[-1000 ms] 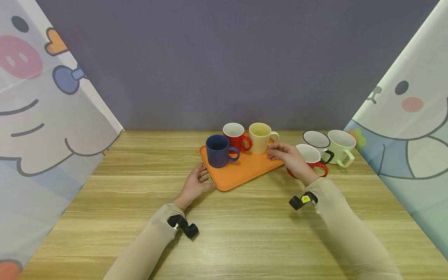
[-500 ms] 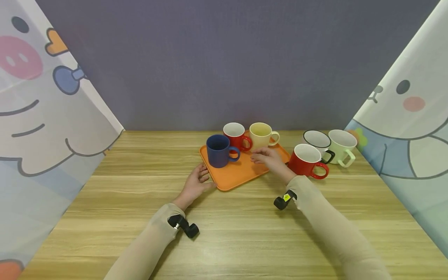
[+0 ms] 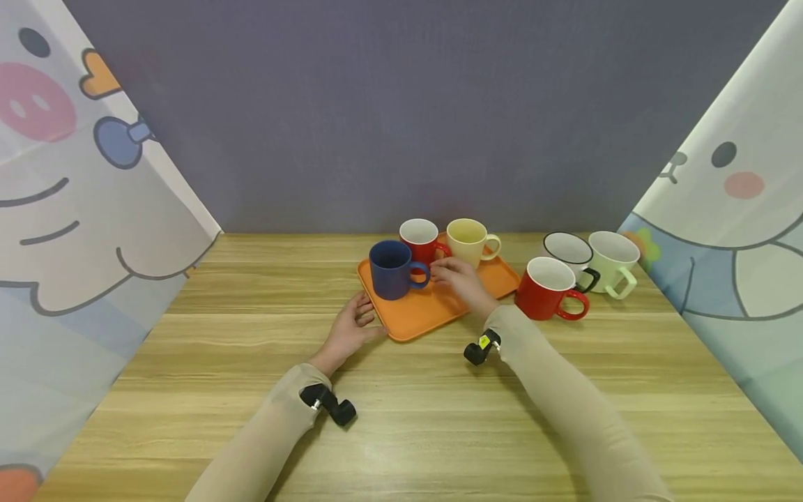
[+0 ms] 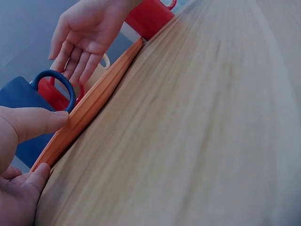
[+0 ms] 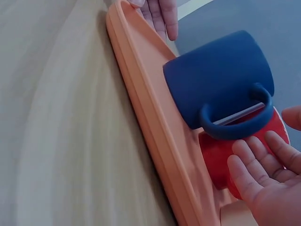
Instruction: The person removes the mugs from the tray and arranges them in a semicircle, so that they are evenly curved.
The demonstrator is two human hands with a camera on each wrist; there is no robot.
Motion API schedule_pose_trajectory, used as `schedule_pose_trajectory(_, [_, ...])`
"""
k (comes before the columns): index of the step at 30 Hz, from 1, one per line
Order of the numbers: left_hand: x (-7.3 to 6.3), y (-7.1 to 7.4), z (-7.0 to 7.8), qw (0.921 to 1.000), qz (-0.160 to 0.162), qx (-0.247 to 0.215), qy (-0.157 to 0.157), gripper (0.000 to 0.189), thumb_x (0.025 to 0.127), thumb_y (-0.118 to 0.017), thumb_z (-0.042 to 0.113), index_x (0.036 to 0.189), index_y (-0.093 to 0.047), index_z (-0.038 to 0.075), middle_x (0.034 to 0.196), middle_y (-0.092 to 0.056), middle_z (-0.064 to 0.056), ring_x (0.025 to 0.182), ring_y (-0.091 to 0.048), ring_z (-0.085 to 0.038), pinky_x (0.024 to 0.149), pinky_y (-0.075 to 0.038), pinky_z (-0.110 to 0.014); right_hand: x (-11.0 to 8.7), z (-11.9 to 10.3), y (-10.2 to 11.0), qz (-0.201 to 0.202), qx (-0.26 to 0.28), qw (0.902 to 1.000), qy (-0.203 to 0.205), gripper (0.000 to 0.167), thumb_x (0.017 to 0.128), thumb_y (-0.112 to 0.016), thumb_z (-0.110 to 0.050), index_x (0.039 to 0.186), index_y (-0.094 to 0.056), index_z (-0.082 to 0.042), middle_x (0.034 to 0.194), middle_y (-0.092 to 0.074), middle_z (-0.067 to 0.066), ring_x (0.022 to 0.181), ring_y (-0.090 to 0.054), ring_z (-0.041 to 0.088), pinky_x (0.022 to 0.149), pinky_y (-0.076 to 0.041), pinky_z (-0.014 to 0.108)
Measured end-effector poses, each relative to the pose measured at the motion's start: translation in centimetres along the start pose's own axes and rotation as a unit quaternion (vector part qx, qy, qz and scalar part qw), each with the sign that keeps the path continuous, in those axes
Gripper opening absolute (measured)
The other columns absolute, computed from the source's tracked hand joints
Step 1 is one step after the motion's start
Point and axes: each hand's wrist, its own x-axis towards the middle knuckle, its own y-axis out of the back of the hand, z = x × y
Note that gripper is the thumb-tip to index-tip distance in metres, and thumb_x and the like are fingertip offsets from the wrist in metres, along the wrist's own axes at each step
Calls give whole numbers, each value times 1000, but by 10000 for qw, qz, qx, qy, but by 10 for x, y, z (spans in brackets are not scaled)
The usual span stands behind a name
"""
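An orange tray (image 3: 419, 322) bears a blue mug (image 3: 389, 275), a red mug (image 3: 422, 240) behind it and a pale yellow mug (image 3: 465, 244) at the back right. At the tray's front-left corner rests my left hand (image 3: 350, 329); its thumb and fingers lie along the rim without curling round it, as the left wrist view also shows. My right hand (image 3: 459, 279) hovers over the tray, its fingertips close to the blue mug's handle. Seen from the right wrist, those fingers (image 5: 257, 165) are extended and hold nothing, partly covering the red mug (image 5: 221, 160).
Right of the tray stands another red mug (image 3: 544, 291). Behind it are a white mug with a black rim and handle (image 3: 567, 252) and a light green mug (image 3: 611, 259). A grey panel (image 3: 401, 118) rises at the back of the wooden table (image 3: 401, 418).
My right hand has moved left across the tray, from beside the yellow mug to the blue mug's handle. The red mug on the right came into full view. My left hand stayed put.
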Motion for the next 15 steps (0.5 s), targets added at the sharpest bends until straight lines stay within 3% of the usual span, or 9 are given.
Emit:
schedule_pose_trajectory(5, [0,1,0,10000,9,-2,47,93,78,-76,-8,151,-19,-14,150,-34,-32,134,-40,-45,111,-40,-51,10,1,-9,167,54,9998,-123,29,98,-59,-7,116,-61,16,111,-64,18,87,-60,15,93,-56,39])
schedule_pose_trajectory(10, [-1,1,1,9999,-10,27,101,94,78,-76,-8,152,-18,-13,151,-34,-31,135,-40,-44,111,-40,-49,18,3,-17,224,4,9997,-73,26,97,-62,-9,111,-64,13,98,-66,8,93,-63,24,85,-54,29])
schedule_pose_trajectory(15, [-1,0,2,9999,9,-31,119,95,77,-76,-8,153,-19,-11,151,-34,-30,135,-40,-42,111,-40,-48,22,5,-26,374,-120,9992,-1,24,96,-66,-13,102,-67,11,92,-70,18,90,-68,29,86,-55,29])
